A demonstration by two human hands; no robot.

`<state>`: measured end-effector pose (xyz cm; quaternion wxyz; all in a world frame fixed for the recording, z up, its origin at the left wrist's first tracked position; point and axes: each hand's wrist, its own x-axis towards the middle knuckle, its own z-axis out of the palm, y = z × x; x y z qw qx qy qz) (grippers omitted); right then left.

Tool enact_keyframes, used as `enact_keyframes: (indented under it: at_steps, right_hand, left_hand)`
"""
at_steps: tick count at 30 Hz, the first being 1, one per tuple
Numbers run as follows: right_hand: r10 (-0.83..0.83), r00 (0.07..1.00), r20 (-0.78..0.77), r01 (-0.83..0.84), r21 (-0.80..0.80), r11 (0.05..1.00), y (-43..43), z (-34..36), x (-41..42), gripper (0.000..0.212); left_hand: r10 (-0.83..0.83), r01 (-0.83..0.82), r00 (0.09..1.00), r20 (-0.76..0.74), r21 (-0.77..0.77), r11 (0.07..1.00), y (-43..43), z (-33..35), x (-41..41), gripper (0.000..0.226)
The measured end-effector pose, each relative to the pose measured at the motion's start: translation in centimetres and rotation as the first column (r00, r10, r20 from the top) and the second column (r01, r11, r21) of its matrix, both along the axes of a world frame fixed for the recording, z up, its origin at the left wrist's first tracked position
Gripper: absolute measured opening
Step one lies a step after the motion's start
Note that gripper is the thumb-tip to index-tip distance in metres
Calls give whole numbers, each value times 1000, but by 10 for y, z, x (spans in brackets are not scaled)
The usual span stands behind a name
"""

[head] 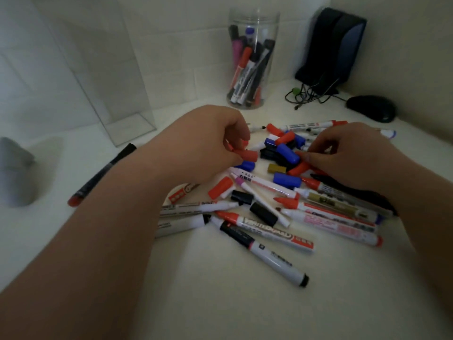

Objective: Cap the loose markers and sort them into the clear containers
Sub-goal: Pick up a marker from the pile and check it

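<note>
White tabletop in a dim, white-walled corner is filling my head view. I am seeing the loose markers lying crisscross at mid-table. They have white barrels with printed labels, and red, black and pink tips are showing bare. Loose caps in red, blue, black and gold are heaped just behind them. The left hand is pinching a red cap between thumb and curled fingers, at the heap's left edge. The right hand is reaching into the heap, fingers curled down, thumb lying against a red piece. I cannot tell whether it is gripping. A round clear jar is standing behind the heap, holding markers on end, and a clear box is standing well to the left.
</note>
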<state>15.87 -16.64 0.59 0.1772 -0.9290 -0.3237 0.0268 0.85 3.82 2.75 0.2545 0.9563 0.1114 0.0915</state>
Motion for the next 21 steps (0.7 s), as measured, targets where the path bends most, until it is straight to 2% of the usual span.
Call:
enact_keyframes:
  at_steps: [4,7,10,12,15,21]
  right_hand:
    - [4,999,37,-6,58,998,0,5,-7,12]
    - [164,986,6,-164,107,981,-5,19,-28,7]
    - [449,883,-134,-456,-22,890,-6,32,-57,15]
    - [549,814,-187,-575,-128,808,-1,33,-71,19]
    - [610,770,-187,-638,-242,731,2,28,-79,20]
    - [613,770,-178,-635,-303,711,5,18,-81,17]
  left_hand:
    - [44,-45,999,29,10,999,9,5,-3,25]
    - [68,-69,997,25,30,997,15,10,-6,22]
    - [59,-57,998,-14,69,996,13,9,-7,21]
    - [38,-35,999,-30,75,997,10,5,-5,22]
    - [-2,9,997,-71,100,995,4,-1,0,23]
    - [-27,44,986,-163,103,994,-2,-10,7,21]
